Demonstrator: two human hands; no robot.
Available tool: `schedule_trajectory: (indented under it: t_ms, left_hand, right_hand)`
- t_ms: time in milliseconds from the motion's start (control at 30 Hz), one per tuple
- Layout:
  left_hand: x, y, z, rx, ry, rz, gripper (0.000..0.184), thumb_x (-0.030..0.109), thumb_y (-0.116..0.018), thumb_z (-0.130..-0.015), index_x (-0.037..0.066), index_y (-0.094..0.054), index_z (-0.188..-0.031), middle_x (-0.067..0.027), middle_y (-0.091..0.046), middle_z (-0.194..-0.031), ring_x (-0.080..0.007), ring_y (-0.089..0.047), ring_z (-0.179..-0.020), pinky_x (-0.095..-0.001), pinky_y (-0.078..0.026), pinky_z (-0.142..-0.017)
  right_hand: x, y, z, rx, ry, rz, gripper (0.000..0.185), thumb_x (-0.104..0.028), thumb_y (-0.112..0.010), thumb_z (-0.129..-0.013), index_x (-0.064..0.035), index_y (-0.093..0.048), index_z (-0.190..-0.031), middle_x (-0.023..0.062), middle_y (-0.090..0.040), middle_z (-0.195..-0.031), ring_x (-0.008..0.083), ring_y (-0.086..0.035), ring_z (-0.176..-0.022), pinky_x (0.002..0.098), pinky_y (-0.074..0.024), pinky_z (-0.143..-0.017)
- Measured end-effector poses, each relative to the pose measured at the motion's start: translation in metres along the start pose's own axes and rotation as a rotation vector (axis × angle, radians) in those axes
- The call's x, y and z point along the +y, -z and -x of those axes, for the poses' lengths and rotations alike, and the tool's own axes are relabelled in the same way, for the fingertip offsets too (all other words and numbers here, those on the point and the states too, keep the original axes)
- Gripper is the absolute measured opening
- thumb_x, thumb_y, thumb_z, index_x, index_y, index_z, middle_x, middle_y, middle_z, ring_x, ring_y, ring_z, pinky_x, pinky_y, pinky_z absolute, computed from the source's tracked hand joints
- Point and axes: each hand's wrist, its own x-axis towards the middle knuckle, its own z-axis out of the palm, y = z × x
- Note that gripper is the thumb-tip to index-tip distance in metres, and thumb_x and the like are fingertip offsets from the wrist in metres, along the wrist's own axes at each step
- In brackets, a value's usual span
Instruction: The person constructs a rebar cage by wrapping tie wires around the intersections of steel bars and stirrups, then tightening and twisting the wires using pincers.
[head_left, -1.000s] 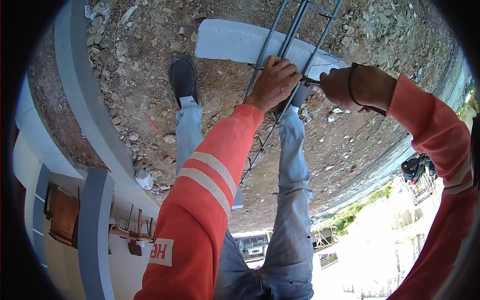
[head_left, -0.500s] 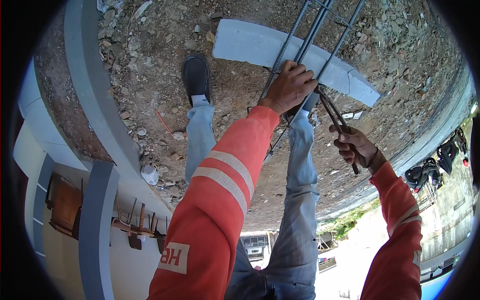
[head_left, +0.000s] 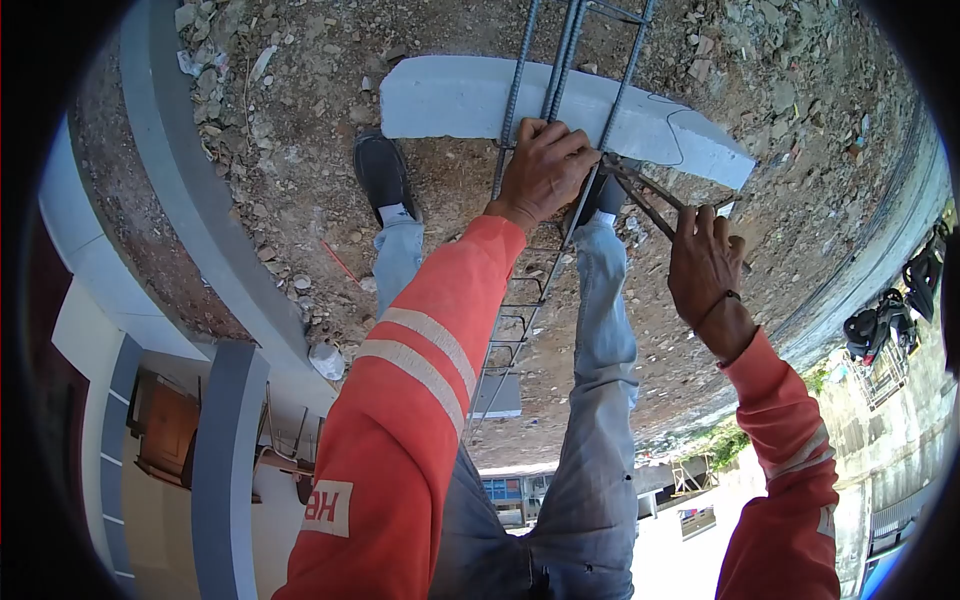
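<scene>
Rebar cage [head_left: 564, 60]: runs between your legs, crossing over a pale concrete slab [head_left: 440, 95]; several stirrups [head_left: 508, 342] span its bars, so apparently part-assembled. Left hand [head_left: 545, 170]: yours, closed over the bars. Right hand [head_left: 705, 270]: yours, gripping pincers [head_left: 648, 210], tips at the cage's edge. Joint there: seemingly unfinished, too small to tell; remaining count, indeterminable. Surface: rubble-strewn earth [head_left: 290, 130]. Setting: outdoors, curved kerb [head_left: 160, 130] and blue-grey column [head_left: 225, 450] at your left.
</scene>
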Motion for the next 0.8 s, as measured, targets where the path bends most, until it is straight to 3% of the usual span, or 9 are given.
schedule_trajectory:
  t_ms: [200,367,467,600,800]
  left_hand:
    - [0.0,0.0,0.0,-0.016,0.004,0.003,0.014,0.014,-0.079,-0.08,0.022,-0.077,-0.092,0.0084,-0.064,-0.089,-0.0138,-0.058,-0.087,-0.0381,-0.036,-0.09]
    - [-0.001,0.001,-0.002,-0.022,-0.012,-0.018,0.016,0.014,-0.08,-0.079,0.022,-0.077,-0.092,0.0087,-0.064,-0.089,-0.0141,-0.058,-0.086,-0.0377,-0.036,-0.089]
    - [0.002,0.001,0.0,-0.031,-0.009,-0.023,0.017,0.013,-0.08,-0.079,0.022,-0.076,-0.093,0.0088,-0.064,-0.089,-0.0142,-0.058,-0.086,-0.0378,-0.036,-0.088]
    - [0.002,0.003,-0.002,-0.04,-0.015,-0.041,0.018,0.012,-0.079,-0.079,0.022,-0.076,-0.094,0.0079,-0.063,-0.088,-0.0146,-0.058,-0.086,-0.038,-0.036,-0.087]
    - [0.008,0.007,-0.007,-0.053,-0.006,-0.042,0.009,0.018,-0.072,-0.085,0.018,-0.07,-0.095,0.0047,-0.061,-0.088,-0.0187,-0.057,-0.086,-0.0403,-0.035,-0.085]
  right_hand:
    - [0.003,-0.015,0.003,-0.106,0.019,-0.149,0.029,-0.011,-0.055,-0.096,-0.0031,-0.053,-0.123,0.0155,-0.057,-0.114,0.0353,-0.06,-0.11,0.0536,-0.0485,-0.089]
    - [0.008,-0.022,0.004,0.11,0.067,0.001,0.03,-0.011,-0.057,-0.095,-0.0039,-0.053,-0.125,0.015,-0.056,-0.118,0.0367,-0.061,-0.109,0.0554,-0.0519,-0.086]
    - [0.004,-0.008,0.001,-0.016,0.026,0.011,0.027,-0.01,-0.057,-0.096,-0.004,-0.054,-0.122,0.015,-0.056,-0.119,0.0375,-0.061,-0.11,0.0566,-0.0532,-0.086]
    - [0.0,0.001,-0.001,-0.012,0.03,0.049,0.025,-0.01,-0.057,-0.096,-0.0044,-0.054,-0.12,0.0157,-0.057,-0.119,0.0367,-0.063,-0.108,0.054,-0.0558,-0.084]
    - [0.015,-0.032,-0.008,-0.01,0.052,-0.159,0.021,-0.009,-0.057,-0.097,-0.0035,-0.053,-0.116,0.0177,-0.064,-0.103,0.041,-0.072,-0.085,0.0504,-0.0591,-0.068]
